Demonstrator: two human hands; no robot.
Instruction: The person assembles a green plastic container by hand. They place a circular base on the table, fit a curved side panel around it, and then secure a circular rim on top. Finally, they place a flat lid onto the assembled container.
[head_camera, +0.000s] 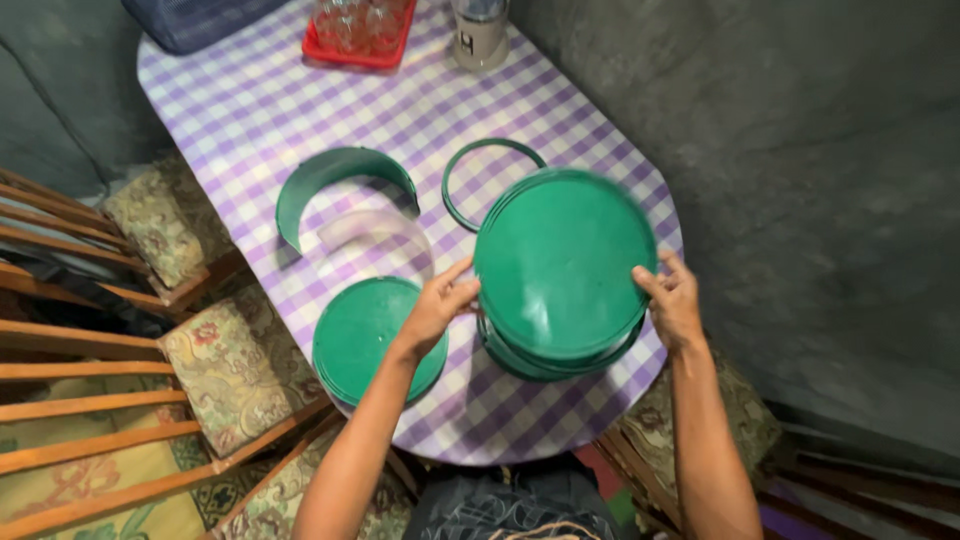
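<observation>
Overhead, hands (555, 300) around green container (562, 265)

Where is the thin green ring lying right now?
In the head view the thin green ring lies flat on the checked tablecloth, just beyond the big green lid held by both hands, right of the curved green arc piece.

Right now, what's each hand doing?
Left hand: holding the left edge of the round green lid.
Right hand: holding the same lid's right edge.

glossy green plastic lid (560, 262), checked cloth tablecloth (250, 110)
</observation>
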